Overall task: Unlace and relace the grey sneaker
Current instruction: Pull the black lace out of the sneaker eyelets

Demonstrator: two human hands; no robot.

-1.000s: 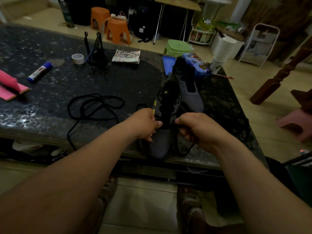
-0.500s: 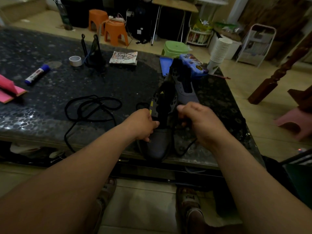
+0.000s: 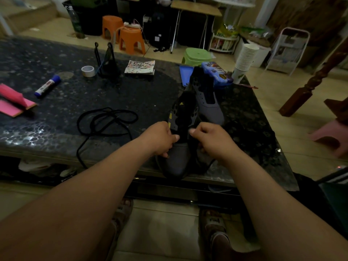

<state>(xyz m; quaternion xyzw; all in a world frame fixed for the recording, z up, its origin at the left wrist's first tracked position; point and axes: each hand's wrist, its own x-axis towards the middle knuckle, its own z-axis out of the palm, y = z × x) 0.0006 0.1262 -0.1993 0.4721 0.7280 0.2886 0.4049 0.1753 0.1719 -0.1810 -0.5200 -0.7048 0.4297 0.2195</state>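
A grey sneaker [image 3: 178,161] with a black tongue and yellow marks stands at the near edge of the dark table [image 3: 56,129], toe toward me. My left hand [image 3: 159,139] grips its left side by the eyelets. My right hand [image 3: 209,140] pinches the black lace [image 3: 211,165] at the right eyelets; a loop of that lace hangs beside the toe. A second grey sneaker [image 3: 209,102] lies just behind the first one. A loose black lace [image 3: 105,119] is coiled on the table to the left.
On the table are a glue stick [image 3: 48,85], a tape roll [image 3: 88,71], pink paper [image 3: 13,102], a black stand [image 3: 107,61], a booklet [image 3: 140,67] and a blue case [image 3: 216,75]. A stack of paper cups [image 3: 244,59] stands at the far right corner. Stools are on the floor beyond.
My right hand rose along the eyelets and then came back a little, still pinching the lace. My left hand stayed on the sneaker's side.
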